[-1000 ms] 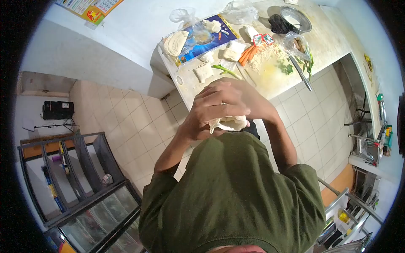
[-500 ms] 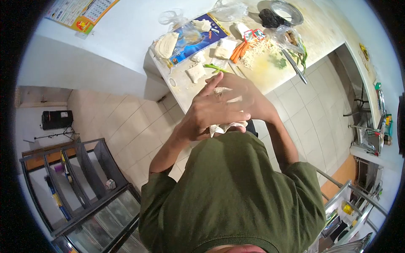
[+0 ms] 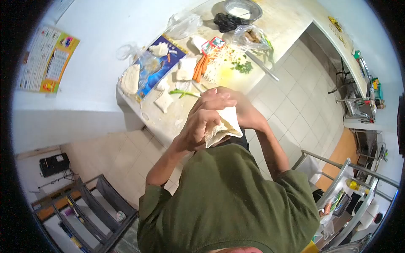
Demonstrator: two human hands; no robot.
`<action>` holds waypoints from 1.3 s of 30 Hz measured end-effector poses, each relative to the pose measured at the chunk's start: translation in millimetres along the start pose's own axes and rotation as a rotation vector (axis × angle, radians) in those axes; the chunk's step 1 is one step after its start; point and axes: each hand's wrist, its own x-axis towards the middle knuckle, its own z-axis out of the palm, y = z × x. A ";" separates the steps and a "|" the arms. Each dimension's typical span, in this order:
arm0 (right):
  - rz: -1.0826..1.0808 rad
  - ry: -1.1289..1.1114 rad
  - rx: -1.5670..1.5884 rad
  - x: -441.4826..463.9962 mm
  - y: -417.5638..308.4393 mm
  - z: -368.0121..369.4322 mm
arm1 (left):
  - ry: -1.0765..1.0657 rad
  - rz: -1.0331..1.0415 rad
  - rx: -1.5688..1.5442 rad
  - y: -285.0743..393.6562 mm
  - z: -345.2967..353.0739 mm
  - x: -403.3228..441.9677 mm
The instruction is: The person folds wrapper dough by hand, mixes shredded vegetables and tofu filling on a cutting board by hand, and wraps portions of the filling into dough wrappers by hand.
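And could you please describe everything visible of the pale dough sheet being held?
The pale dough sheet looks thin, soft and cream, folded, with pointed corners and an open edge facing the green shirt. It is held up; fingers of the left hand touch it; contact by the right hand is unclear.

Wall calendar (image 3: 48,61), black box (image 3: 55,165) near dark shelf unit (image 3: 109,197)

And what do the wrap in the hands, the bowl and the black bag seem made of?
Wrap: probably dough, matte and cream, with soft, thin-edged folds. Bowl: likely metal, its grey wall shiny. Black bag: seemingly thin plastic, crumpled with slight glints.
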 end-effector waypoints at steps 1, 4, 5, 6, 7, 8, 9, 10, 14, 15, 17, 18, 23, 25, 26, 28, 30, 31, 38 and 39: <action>-0.003 0.019 -0.001 1.5 4.7 -12.1 | -0.007 -0.021 -0.015 -8.6 5.5 12.9; -0.010 0.072 -0.038 9.8 23.8 -58.5 | -0.105 -0.054 0.045 -35.3 21.3 58.2; -0.015 0.077 -0.029 13.5 30.0 -76.2 | -0.147 -0.074 0.066 -46.9 27.9 72.8; -0.019 0.077 -0.021 19.3 36.4 -96.8 | -0.185 -0.095 0.088 -60.1 35.5 88.7; -0.030 0.074 -0.018 27.6 44.3 -120.0 | -0.219 -0.110 0.116 -77.2 43.9 105.9; -0.005 0.077 0.009 34.3 57.5 -143.9 | -0.255 -0.097 0.134 -96.3 54.2 123.0; 0.002 0.093 0.009 40.6 66.6 -170.9 | -0.218 -0.098 0.113 -117.1 67.8 138.2; 0.004 0.111 0.012 47.1 76.3 -199.3 | -0.187 -0.098 0.097 -140.1 82.6 152.3; -0.008 0.217 -0.046 71.5 103.8 -325.7 | -0.120 -0.127 -0.070 -232.3 120.1 234.3; 0.002 0.231 -0.084 76.7 111.3 -359.8 | -0.121 -0.148 -0.132 -262.9 122.2 254.0; -0.058 0.331 -0.092 84.6 124.4 -419.7 | -0.028 -0.370 -0.321 -339.8 129.2 278.9; -0.084 0.367 -0.088 86.7 131.7 -444.0 | -0.048 -0.462 -0.172 -370.7 133.0 301.8; 0.046 0.633 -0.063 97.7 149.6 -534.3 | -0.404 -0.873 0.389 -580.8 167.9 328.1; 0.055 0.718 -0.135 98.7 159.1 -557.5 | -0.636 -0.879 0.587 -645.1 175.4 326.1; 0.067 0.760 -0.174 98.9 164.2 -566.4 | -0.733 -0.905 0.626 -667.9 179.7 323.8; 0.064 0.815 -0.115 99.6 173.7 -580.7 | -0.827 -0.931 0.639 -704.2 188.1 313.2; 0.072 0.830 -0.130 97.4 179.1 -591.1 | -0.894 -0.958 0.672 -713.5 192.8 310.9; 0.079 0.821 -0.181 96.8 182.7 -599.2 | -0.934 -0.961 0.681 -718.2 197.7 310.8; 0.062 0.740 -0.056 96.2 190.7 -623.4 | -0.748 -0.917 0.576 -718.7 198.1 312.2; 0.049 0.734 -0.059 99.1 190.9 -623.2 | -0.682 -0.941 0.536 -705.8 192.6 324.3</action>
